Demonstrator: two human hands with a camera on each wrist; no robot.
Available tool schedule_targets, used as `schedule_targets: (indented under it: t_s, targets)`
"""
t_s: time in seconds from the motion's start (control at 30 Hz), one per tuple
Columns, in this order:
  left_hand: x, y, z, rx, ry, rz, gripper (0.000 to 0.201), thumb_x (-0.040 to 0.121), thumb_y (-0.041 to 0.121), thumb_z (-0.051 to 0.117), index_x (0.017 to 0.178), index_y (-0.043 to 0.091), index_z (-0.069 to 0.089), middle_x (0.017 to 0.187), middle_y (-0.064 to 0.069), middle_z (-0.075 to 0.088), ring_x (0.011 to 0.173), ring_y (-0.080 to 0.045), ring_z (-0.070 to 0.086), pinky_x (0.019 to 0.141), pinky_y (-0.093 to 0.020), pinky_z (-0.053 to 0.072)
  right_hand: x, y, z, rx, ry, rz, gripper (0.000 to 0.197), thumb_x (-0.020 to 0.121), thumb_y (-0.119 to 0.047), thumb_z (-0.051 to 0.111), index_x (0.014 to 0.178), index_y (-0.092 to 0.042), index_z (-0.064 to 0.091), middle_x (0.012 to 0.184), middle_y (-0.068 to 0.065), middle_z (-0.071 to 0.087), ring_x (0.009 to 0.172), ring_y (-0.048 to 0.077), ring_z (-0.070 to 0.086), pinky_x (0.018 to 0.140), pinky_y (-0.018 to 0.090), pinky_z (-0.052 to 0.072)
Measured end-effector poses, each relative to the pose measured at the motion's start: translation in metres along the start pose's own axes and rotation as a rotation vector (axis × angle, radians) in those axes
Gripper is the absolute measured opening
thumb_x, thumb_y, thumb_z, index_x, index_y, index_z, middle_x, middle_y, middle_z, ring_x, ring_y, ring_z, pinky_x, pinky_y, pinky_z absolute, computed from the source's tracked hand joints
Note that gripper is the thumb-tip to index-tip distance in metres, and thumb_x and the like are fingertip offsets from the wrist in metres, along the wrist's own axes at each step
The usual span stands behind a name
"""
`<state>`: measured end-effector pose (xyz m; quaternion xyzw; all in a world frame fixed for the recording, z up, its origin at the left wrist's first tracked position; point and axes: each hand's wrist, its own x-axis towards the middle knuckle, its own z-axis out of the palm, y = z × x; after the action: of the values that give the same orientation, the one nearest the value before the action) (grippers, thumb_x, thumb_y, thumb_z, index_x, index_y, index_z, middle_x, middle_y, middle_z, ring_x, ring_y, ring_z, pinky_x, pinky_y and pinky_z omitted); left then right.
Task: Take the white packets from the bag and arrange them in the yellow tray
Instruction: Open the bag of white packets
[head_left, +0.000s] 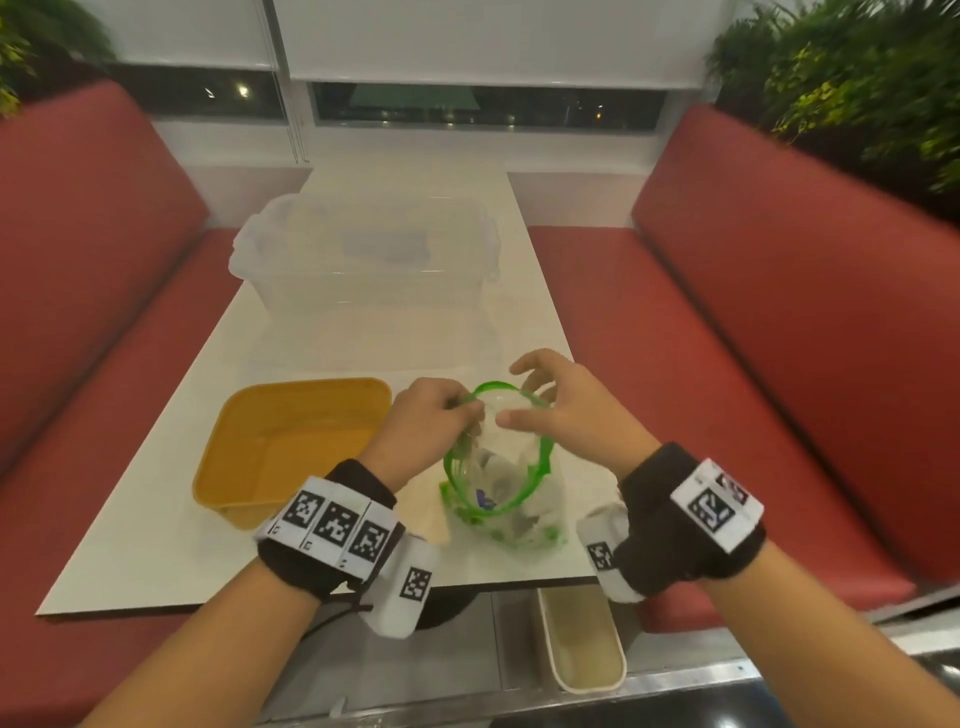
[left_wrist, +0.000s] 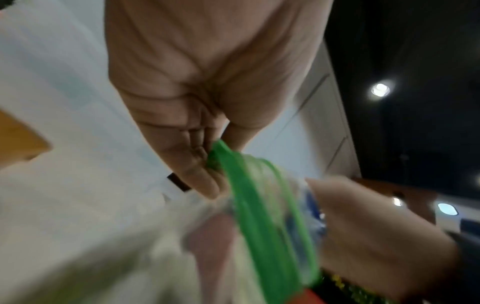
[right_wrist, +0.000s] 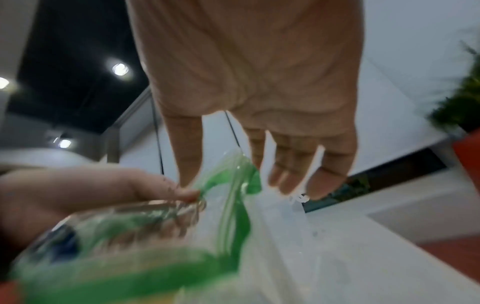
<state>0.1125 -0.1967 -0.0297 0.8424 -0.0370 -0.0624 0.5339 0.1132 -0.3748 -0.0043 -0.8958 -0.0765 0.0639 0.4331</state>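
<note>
Bag (head_left: 540, 501), crinkly clear plastic, round green-rimmed mouth in pinching grip of left hand (head_left: 422, 422) and right hand (head_left: 567, 411).

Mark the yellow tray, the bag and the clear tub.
yellow tray (head_left: 296, 452): head view, on its bare floor.
bag (head_left: 545, 460): head view, on the green rim of its mouth.
clear tub (head_left: 363, 291): head view, on its front wall.

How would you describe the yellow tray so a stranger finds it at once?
On the white table between the red benches, look near the front edge, left of the left hand. The yellow tray is opaque and low; the bin behind it is clear.
</note>
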Motion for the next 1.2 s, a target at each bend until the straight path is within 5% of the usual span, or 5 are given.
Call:
schedule_targets:
  t_s: [0.17,0.5,0.83,0.97,1.2]
  targets:
    - [-0.003,-0.008,-0.005,-0.595,-0.009,-0.263,0.018,0.097,0.011,0.052,0.088,0.003,0.065,0.079,-0.008,0.066,0.07,-0.017,0.064,0.083,-0.038,0.053,-0.023,0.034,0.025,-0.245,0.139,0.173,0.034,0.08,-0.033,0.073,0.098,-0.015,0.05,0.091,0.001,0.055,0.087,0.021,0.056,0.07,0.029,0.041]
    - [-0.007,-0.011,-0.006,-1.196,-0.153,-0.519,0.016,0.094,0.017,0.053,0.099,0.005,0.063,0.081,-0.005,0.065,0.07,-0.015,0.066,0.073,-0.027,0.057,0.006,0.029,0.055,0.277,0.165,0.318,0.022,0.078,-0.012,0.074,0.064,-0.007,0.057,0.062,0.009,0.057,0.063,0.028,0.06,0.067,0.043,0.056]
    - [-0.006,-0.029,-0.032,-1.445,-0.127,-0.589,0.026,0.097,0.011,0.043,0.089,-0.004,0.064,0.077,-0.015,0.071,0.065,-0.022,0.072,0.06,-0.035,0.061,0.016,0.02,0.033,1.74,0.093,0.656,0.02,0.098,0.002,0.041,0.105,0.007,0.059,0.093,0.012,0.062,0.083,0.013,0.064,0.062,0.021,0.058]
    - [0.007,-0.021,-0.038,-1.579,-0.167,-0.564,0.041,0.096,0.018,0.041,0.063,0.005,0.063,0.056,-0.001,0.057,0.048,-0.012,0.058,0.054,-0.021,0.052,0.008,0.012,0.032,1.554,-0.022,0.642,0.03,0.094,0.004,0.034,0.069,-0.007,0.048,0.039,-0.003,0.04,0.03,0.006,0.04,0.037,0.013,0.038]
    - [0.014,-0.015,-0.037,-1.063,-0.302,-0.367,0.021,0.094,0.02,0.054,0.083,0.002,0.057,0.073,-0.008,0.058,0.062,-0.014,0.058,0.064,-0.024,0.056,-0.007,0.005,0.019,1.014,-0.179,0.395,0.013,0.087,-0.017,0.06,0.081,-0.006,0.058,0.055,-0.001,0.055,0.047,0.01,0.05,0.054,0.026,0.05]
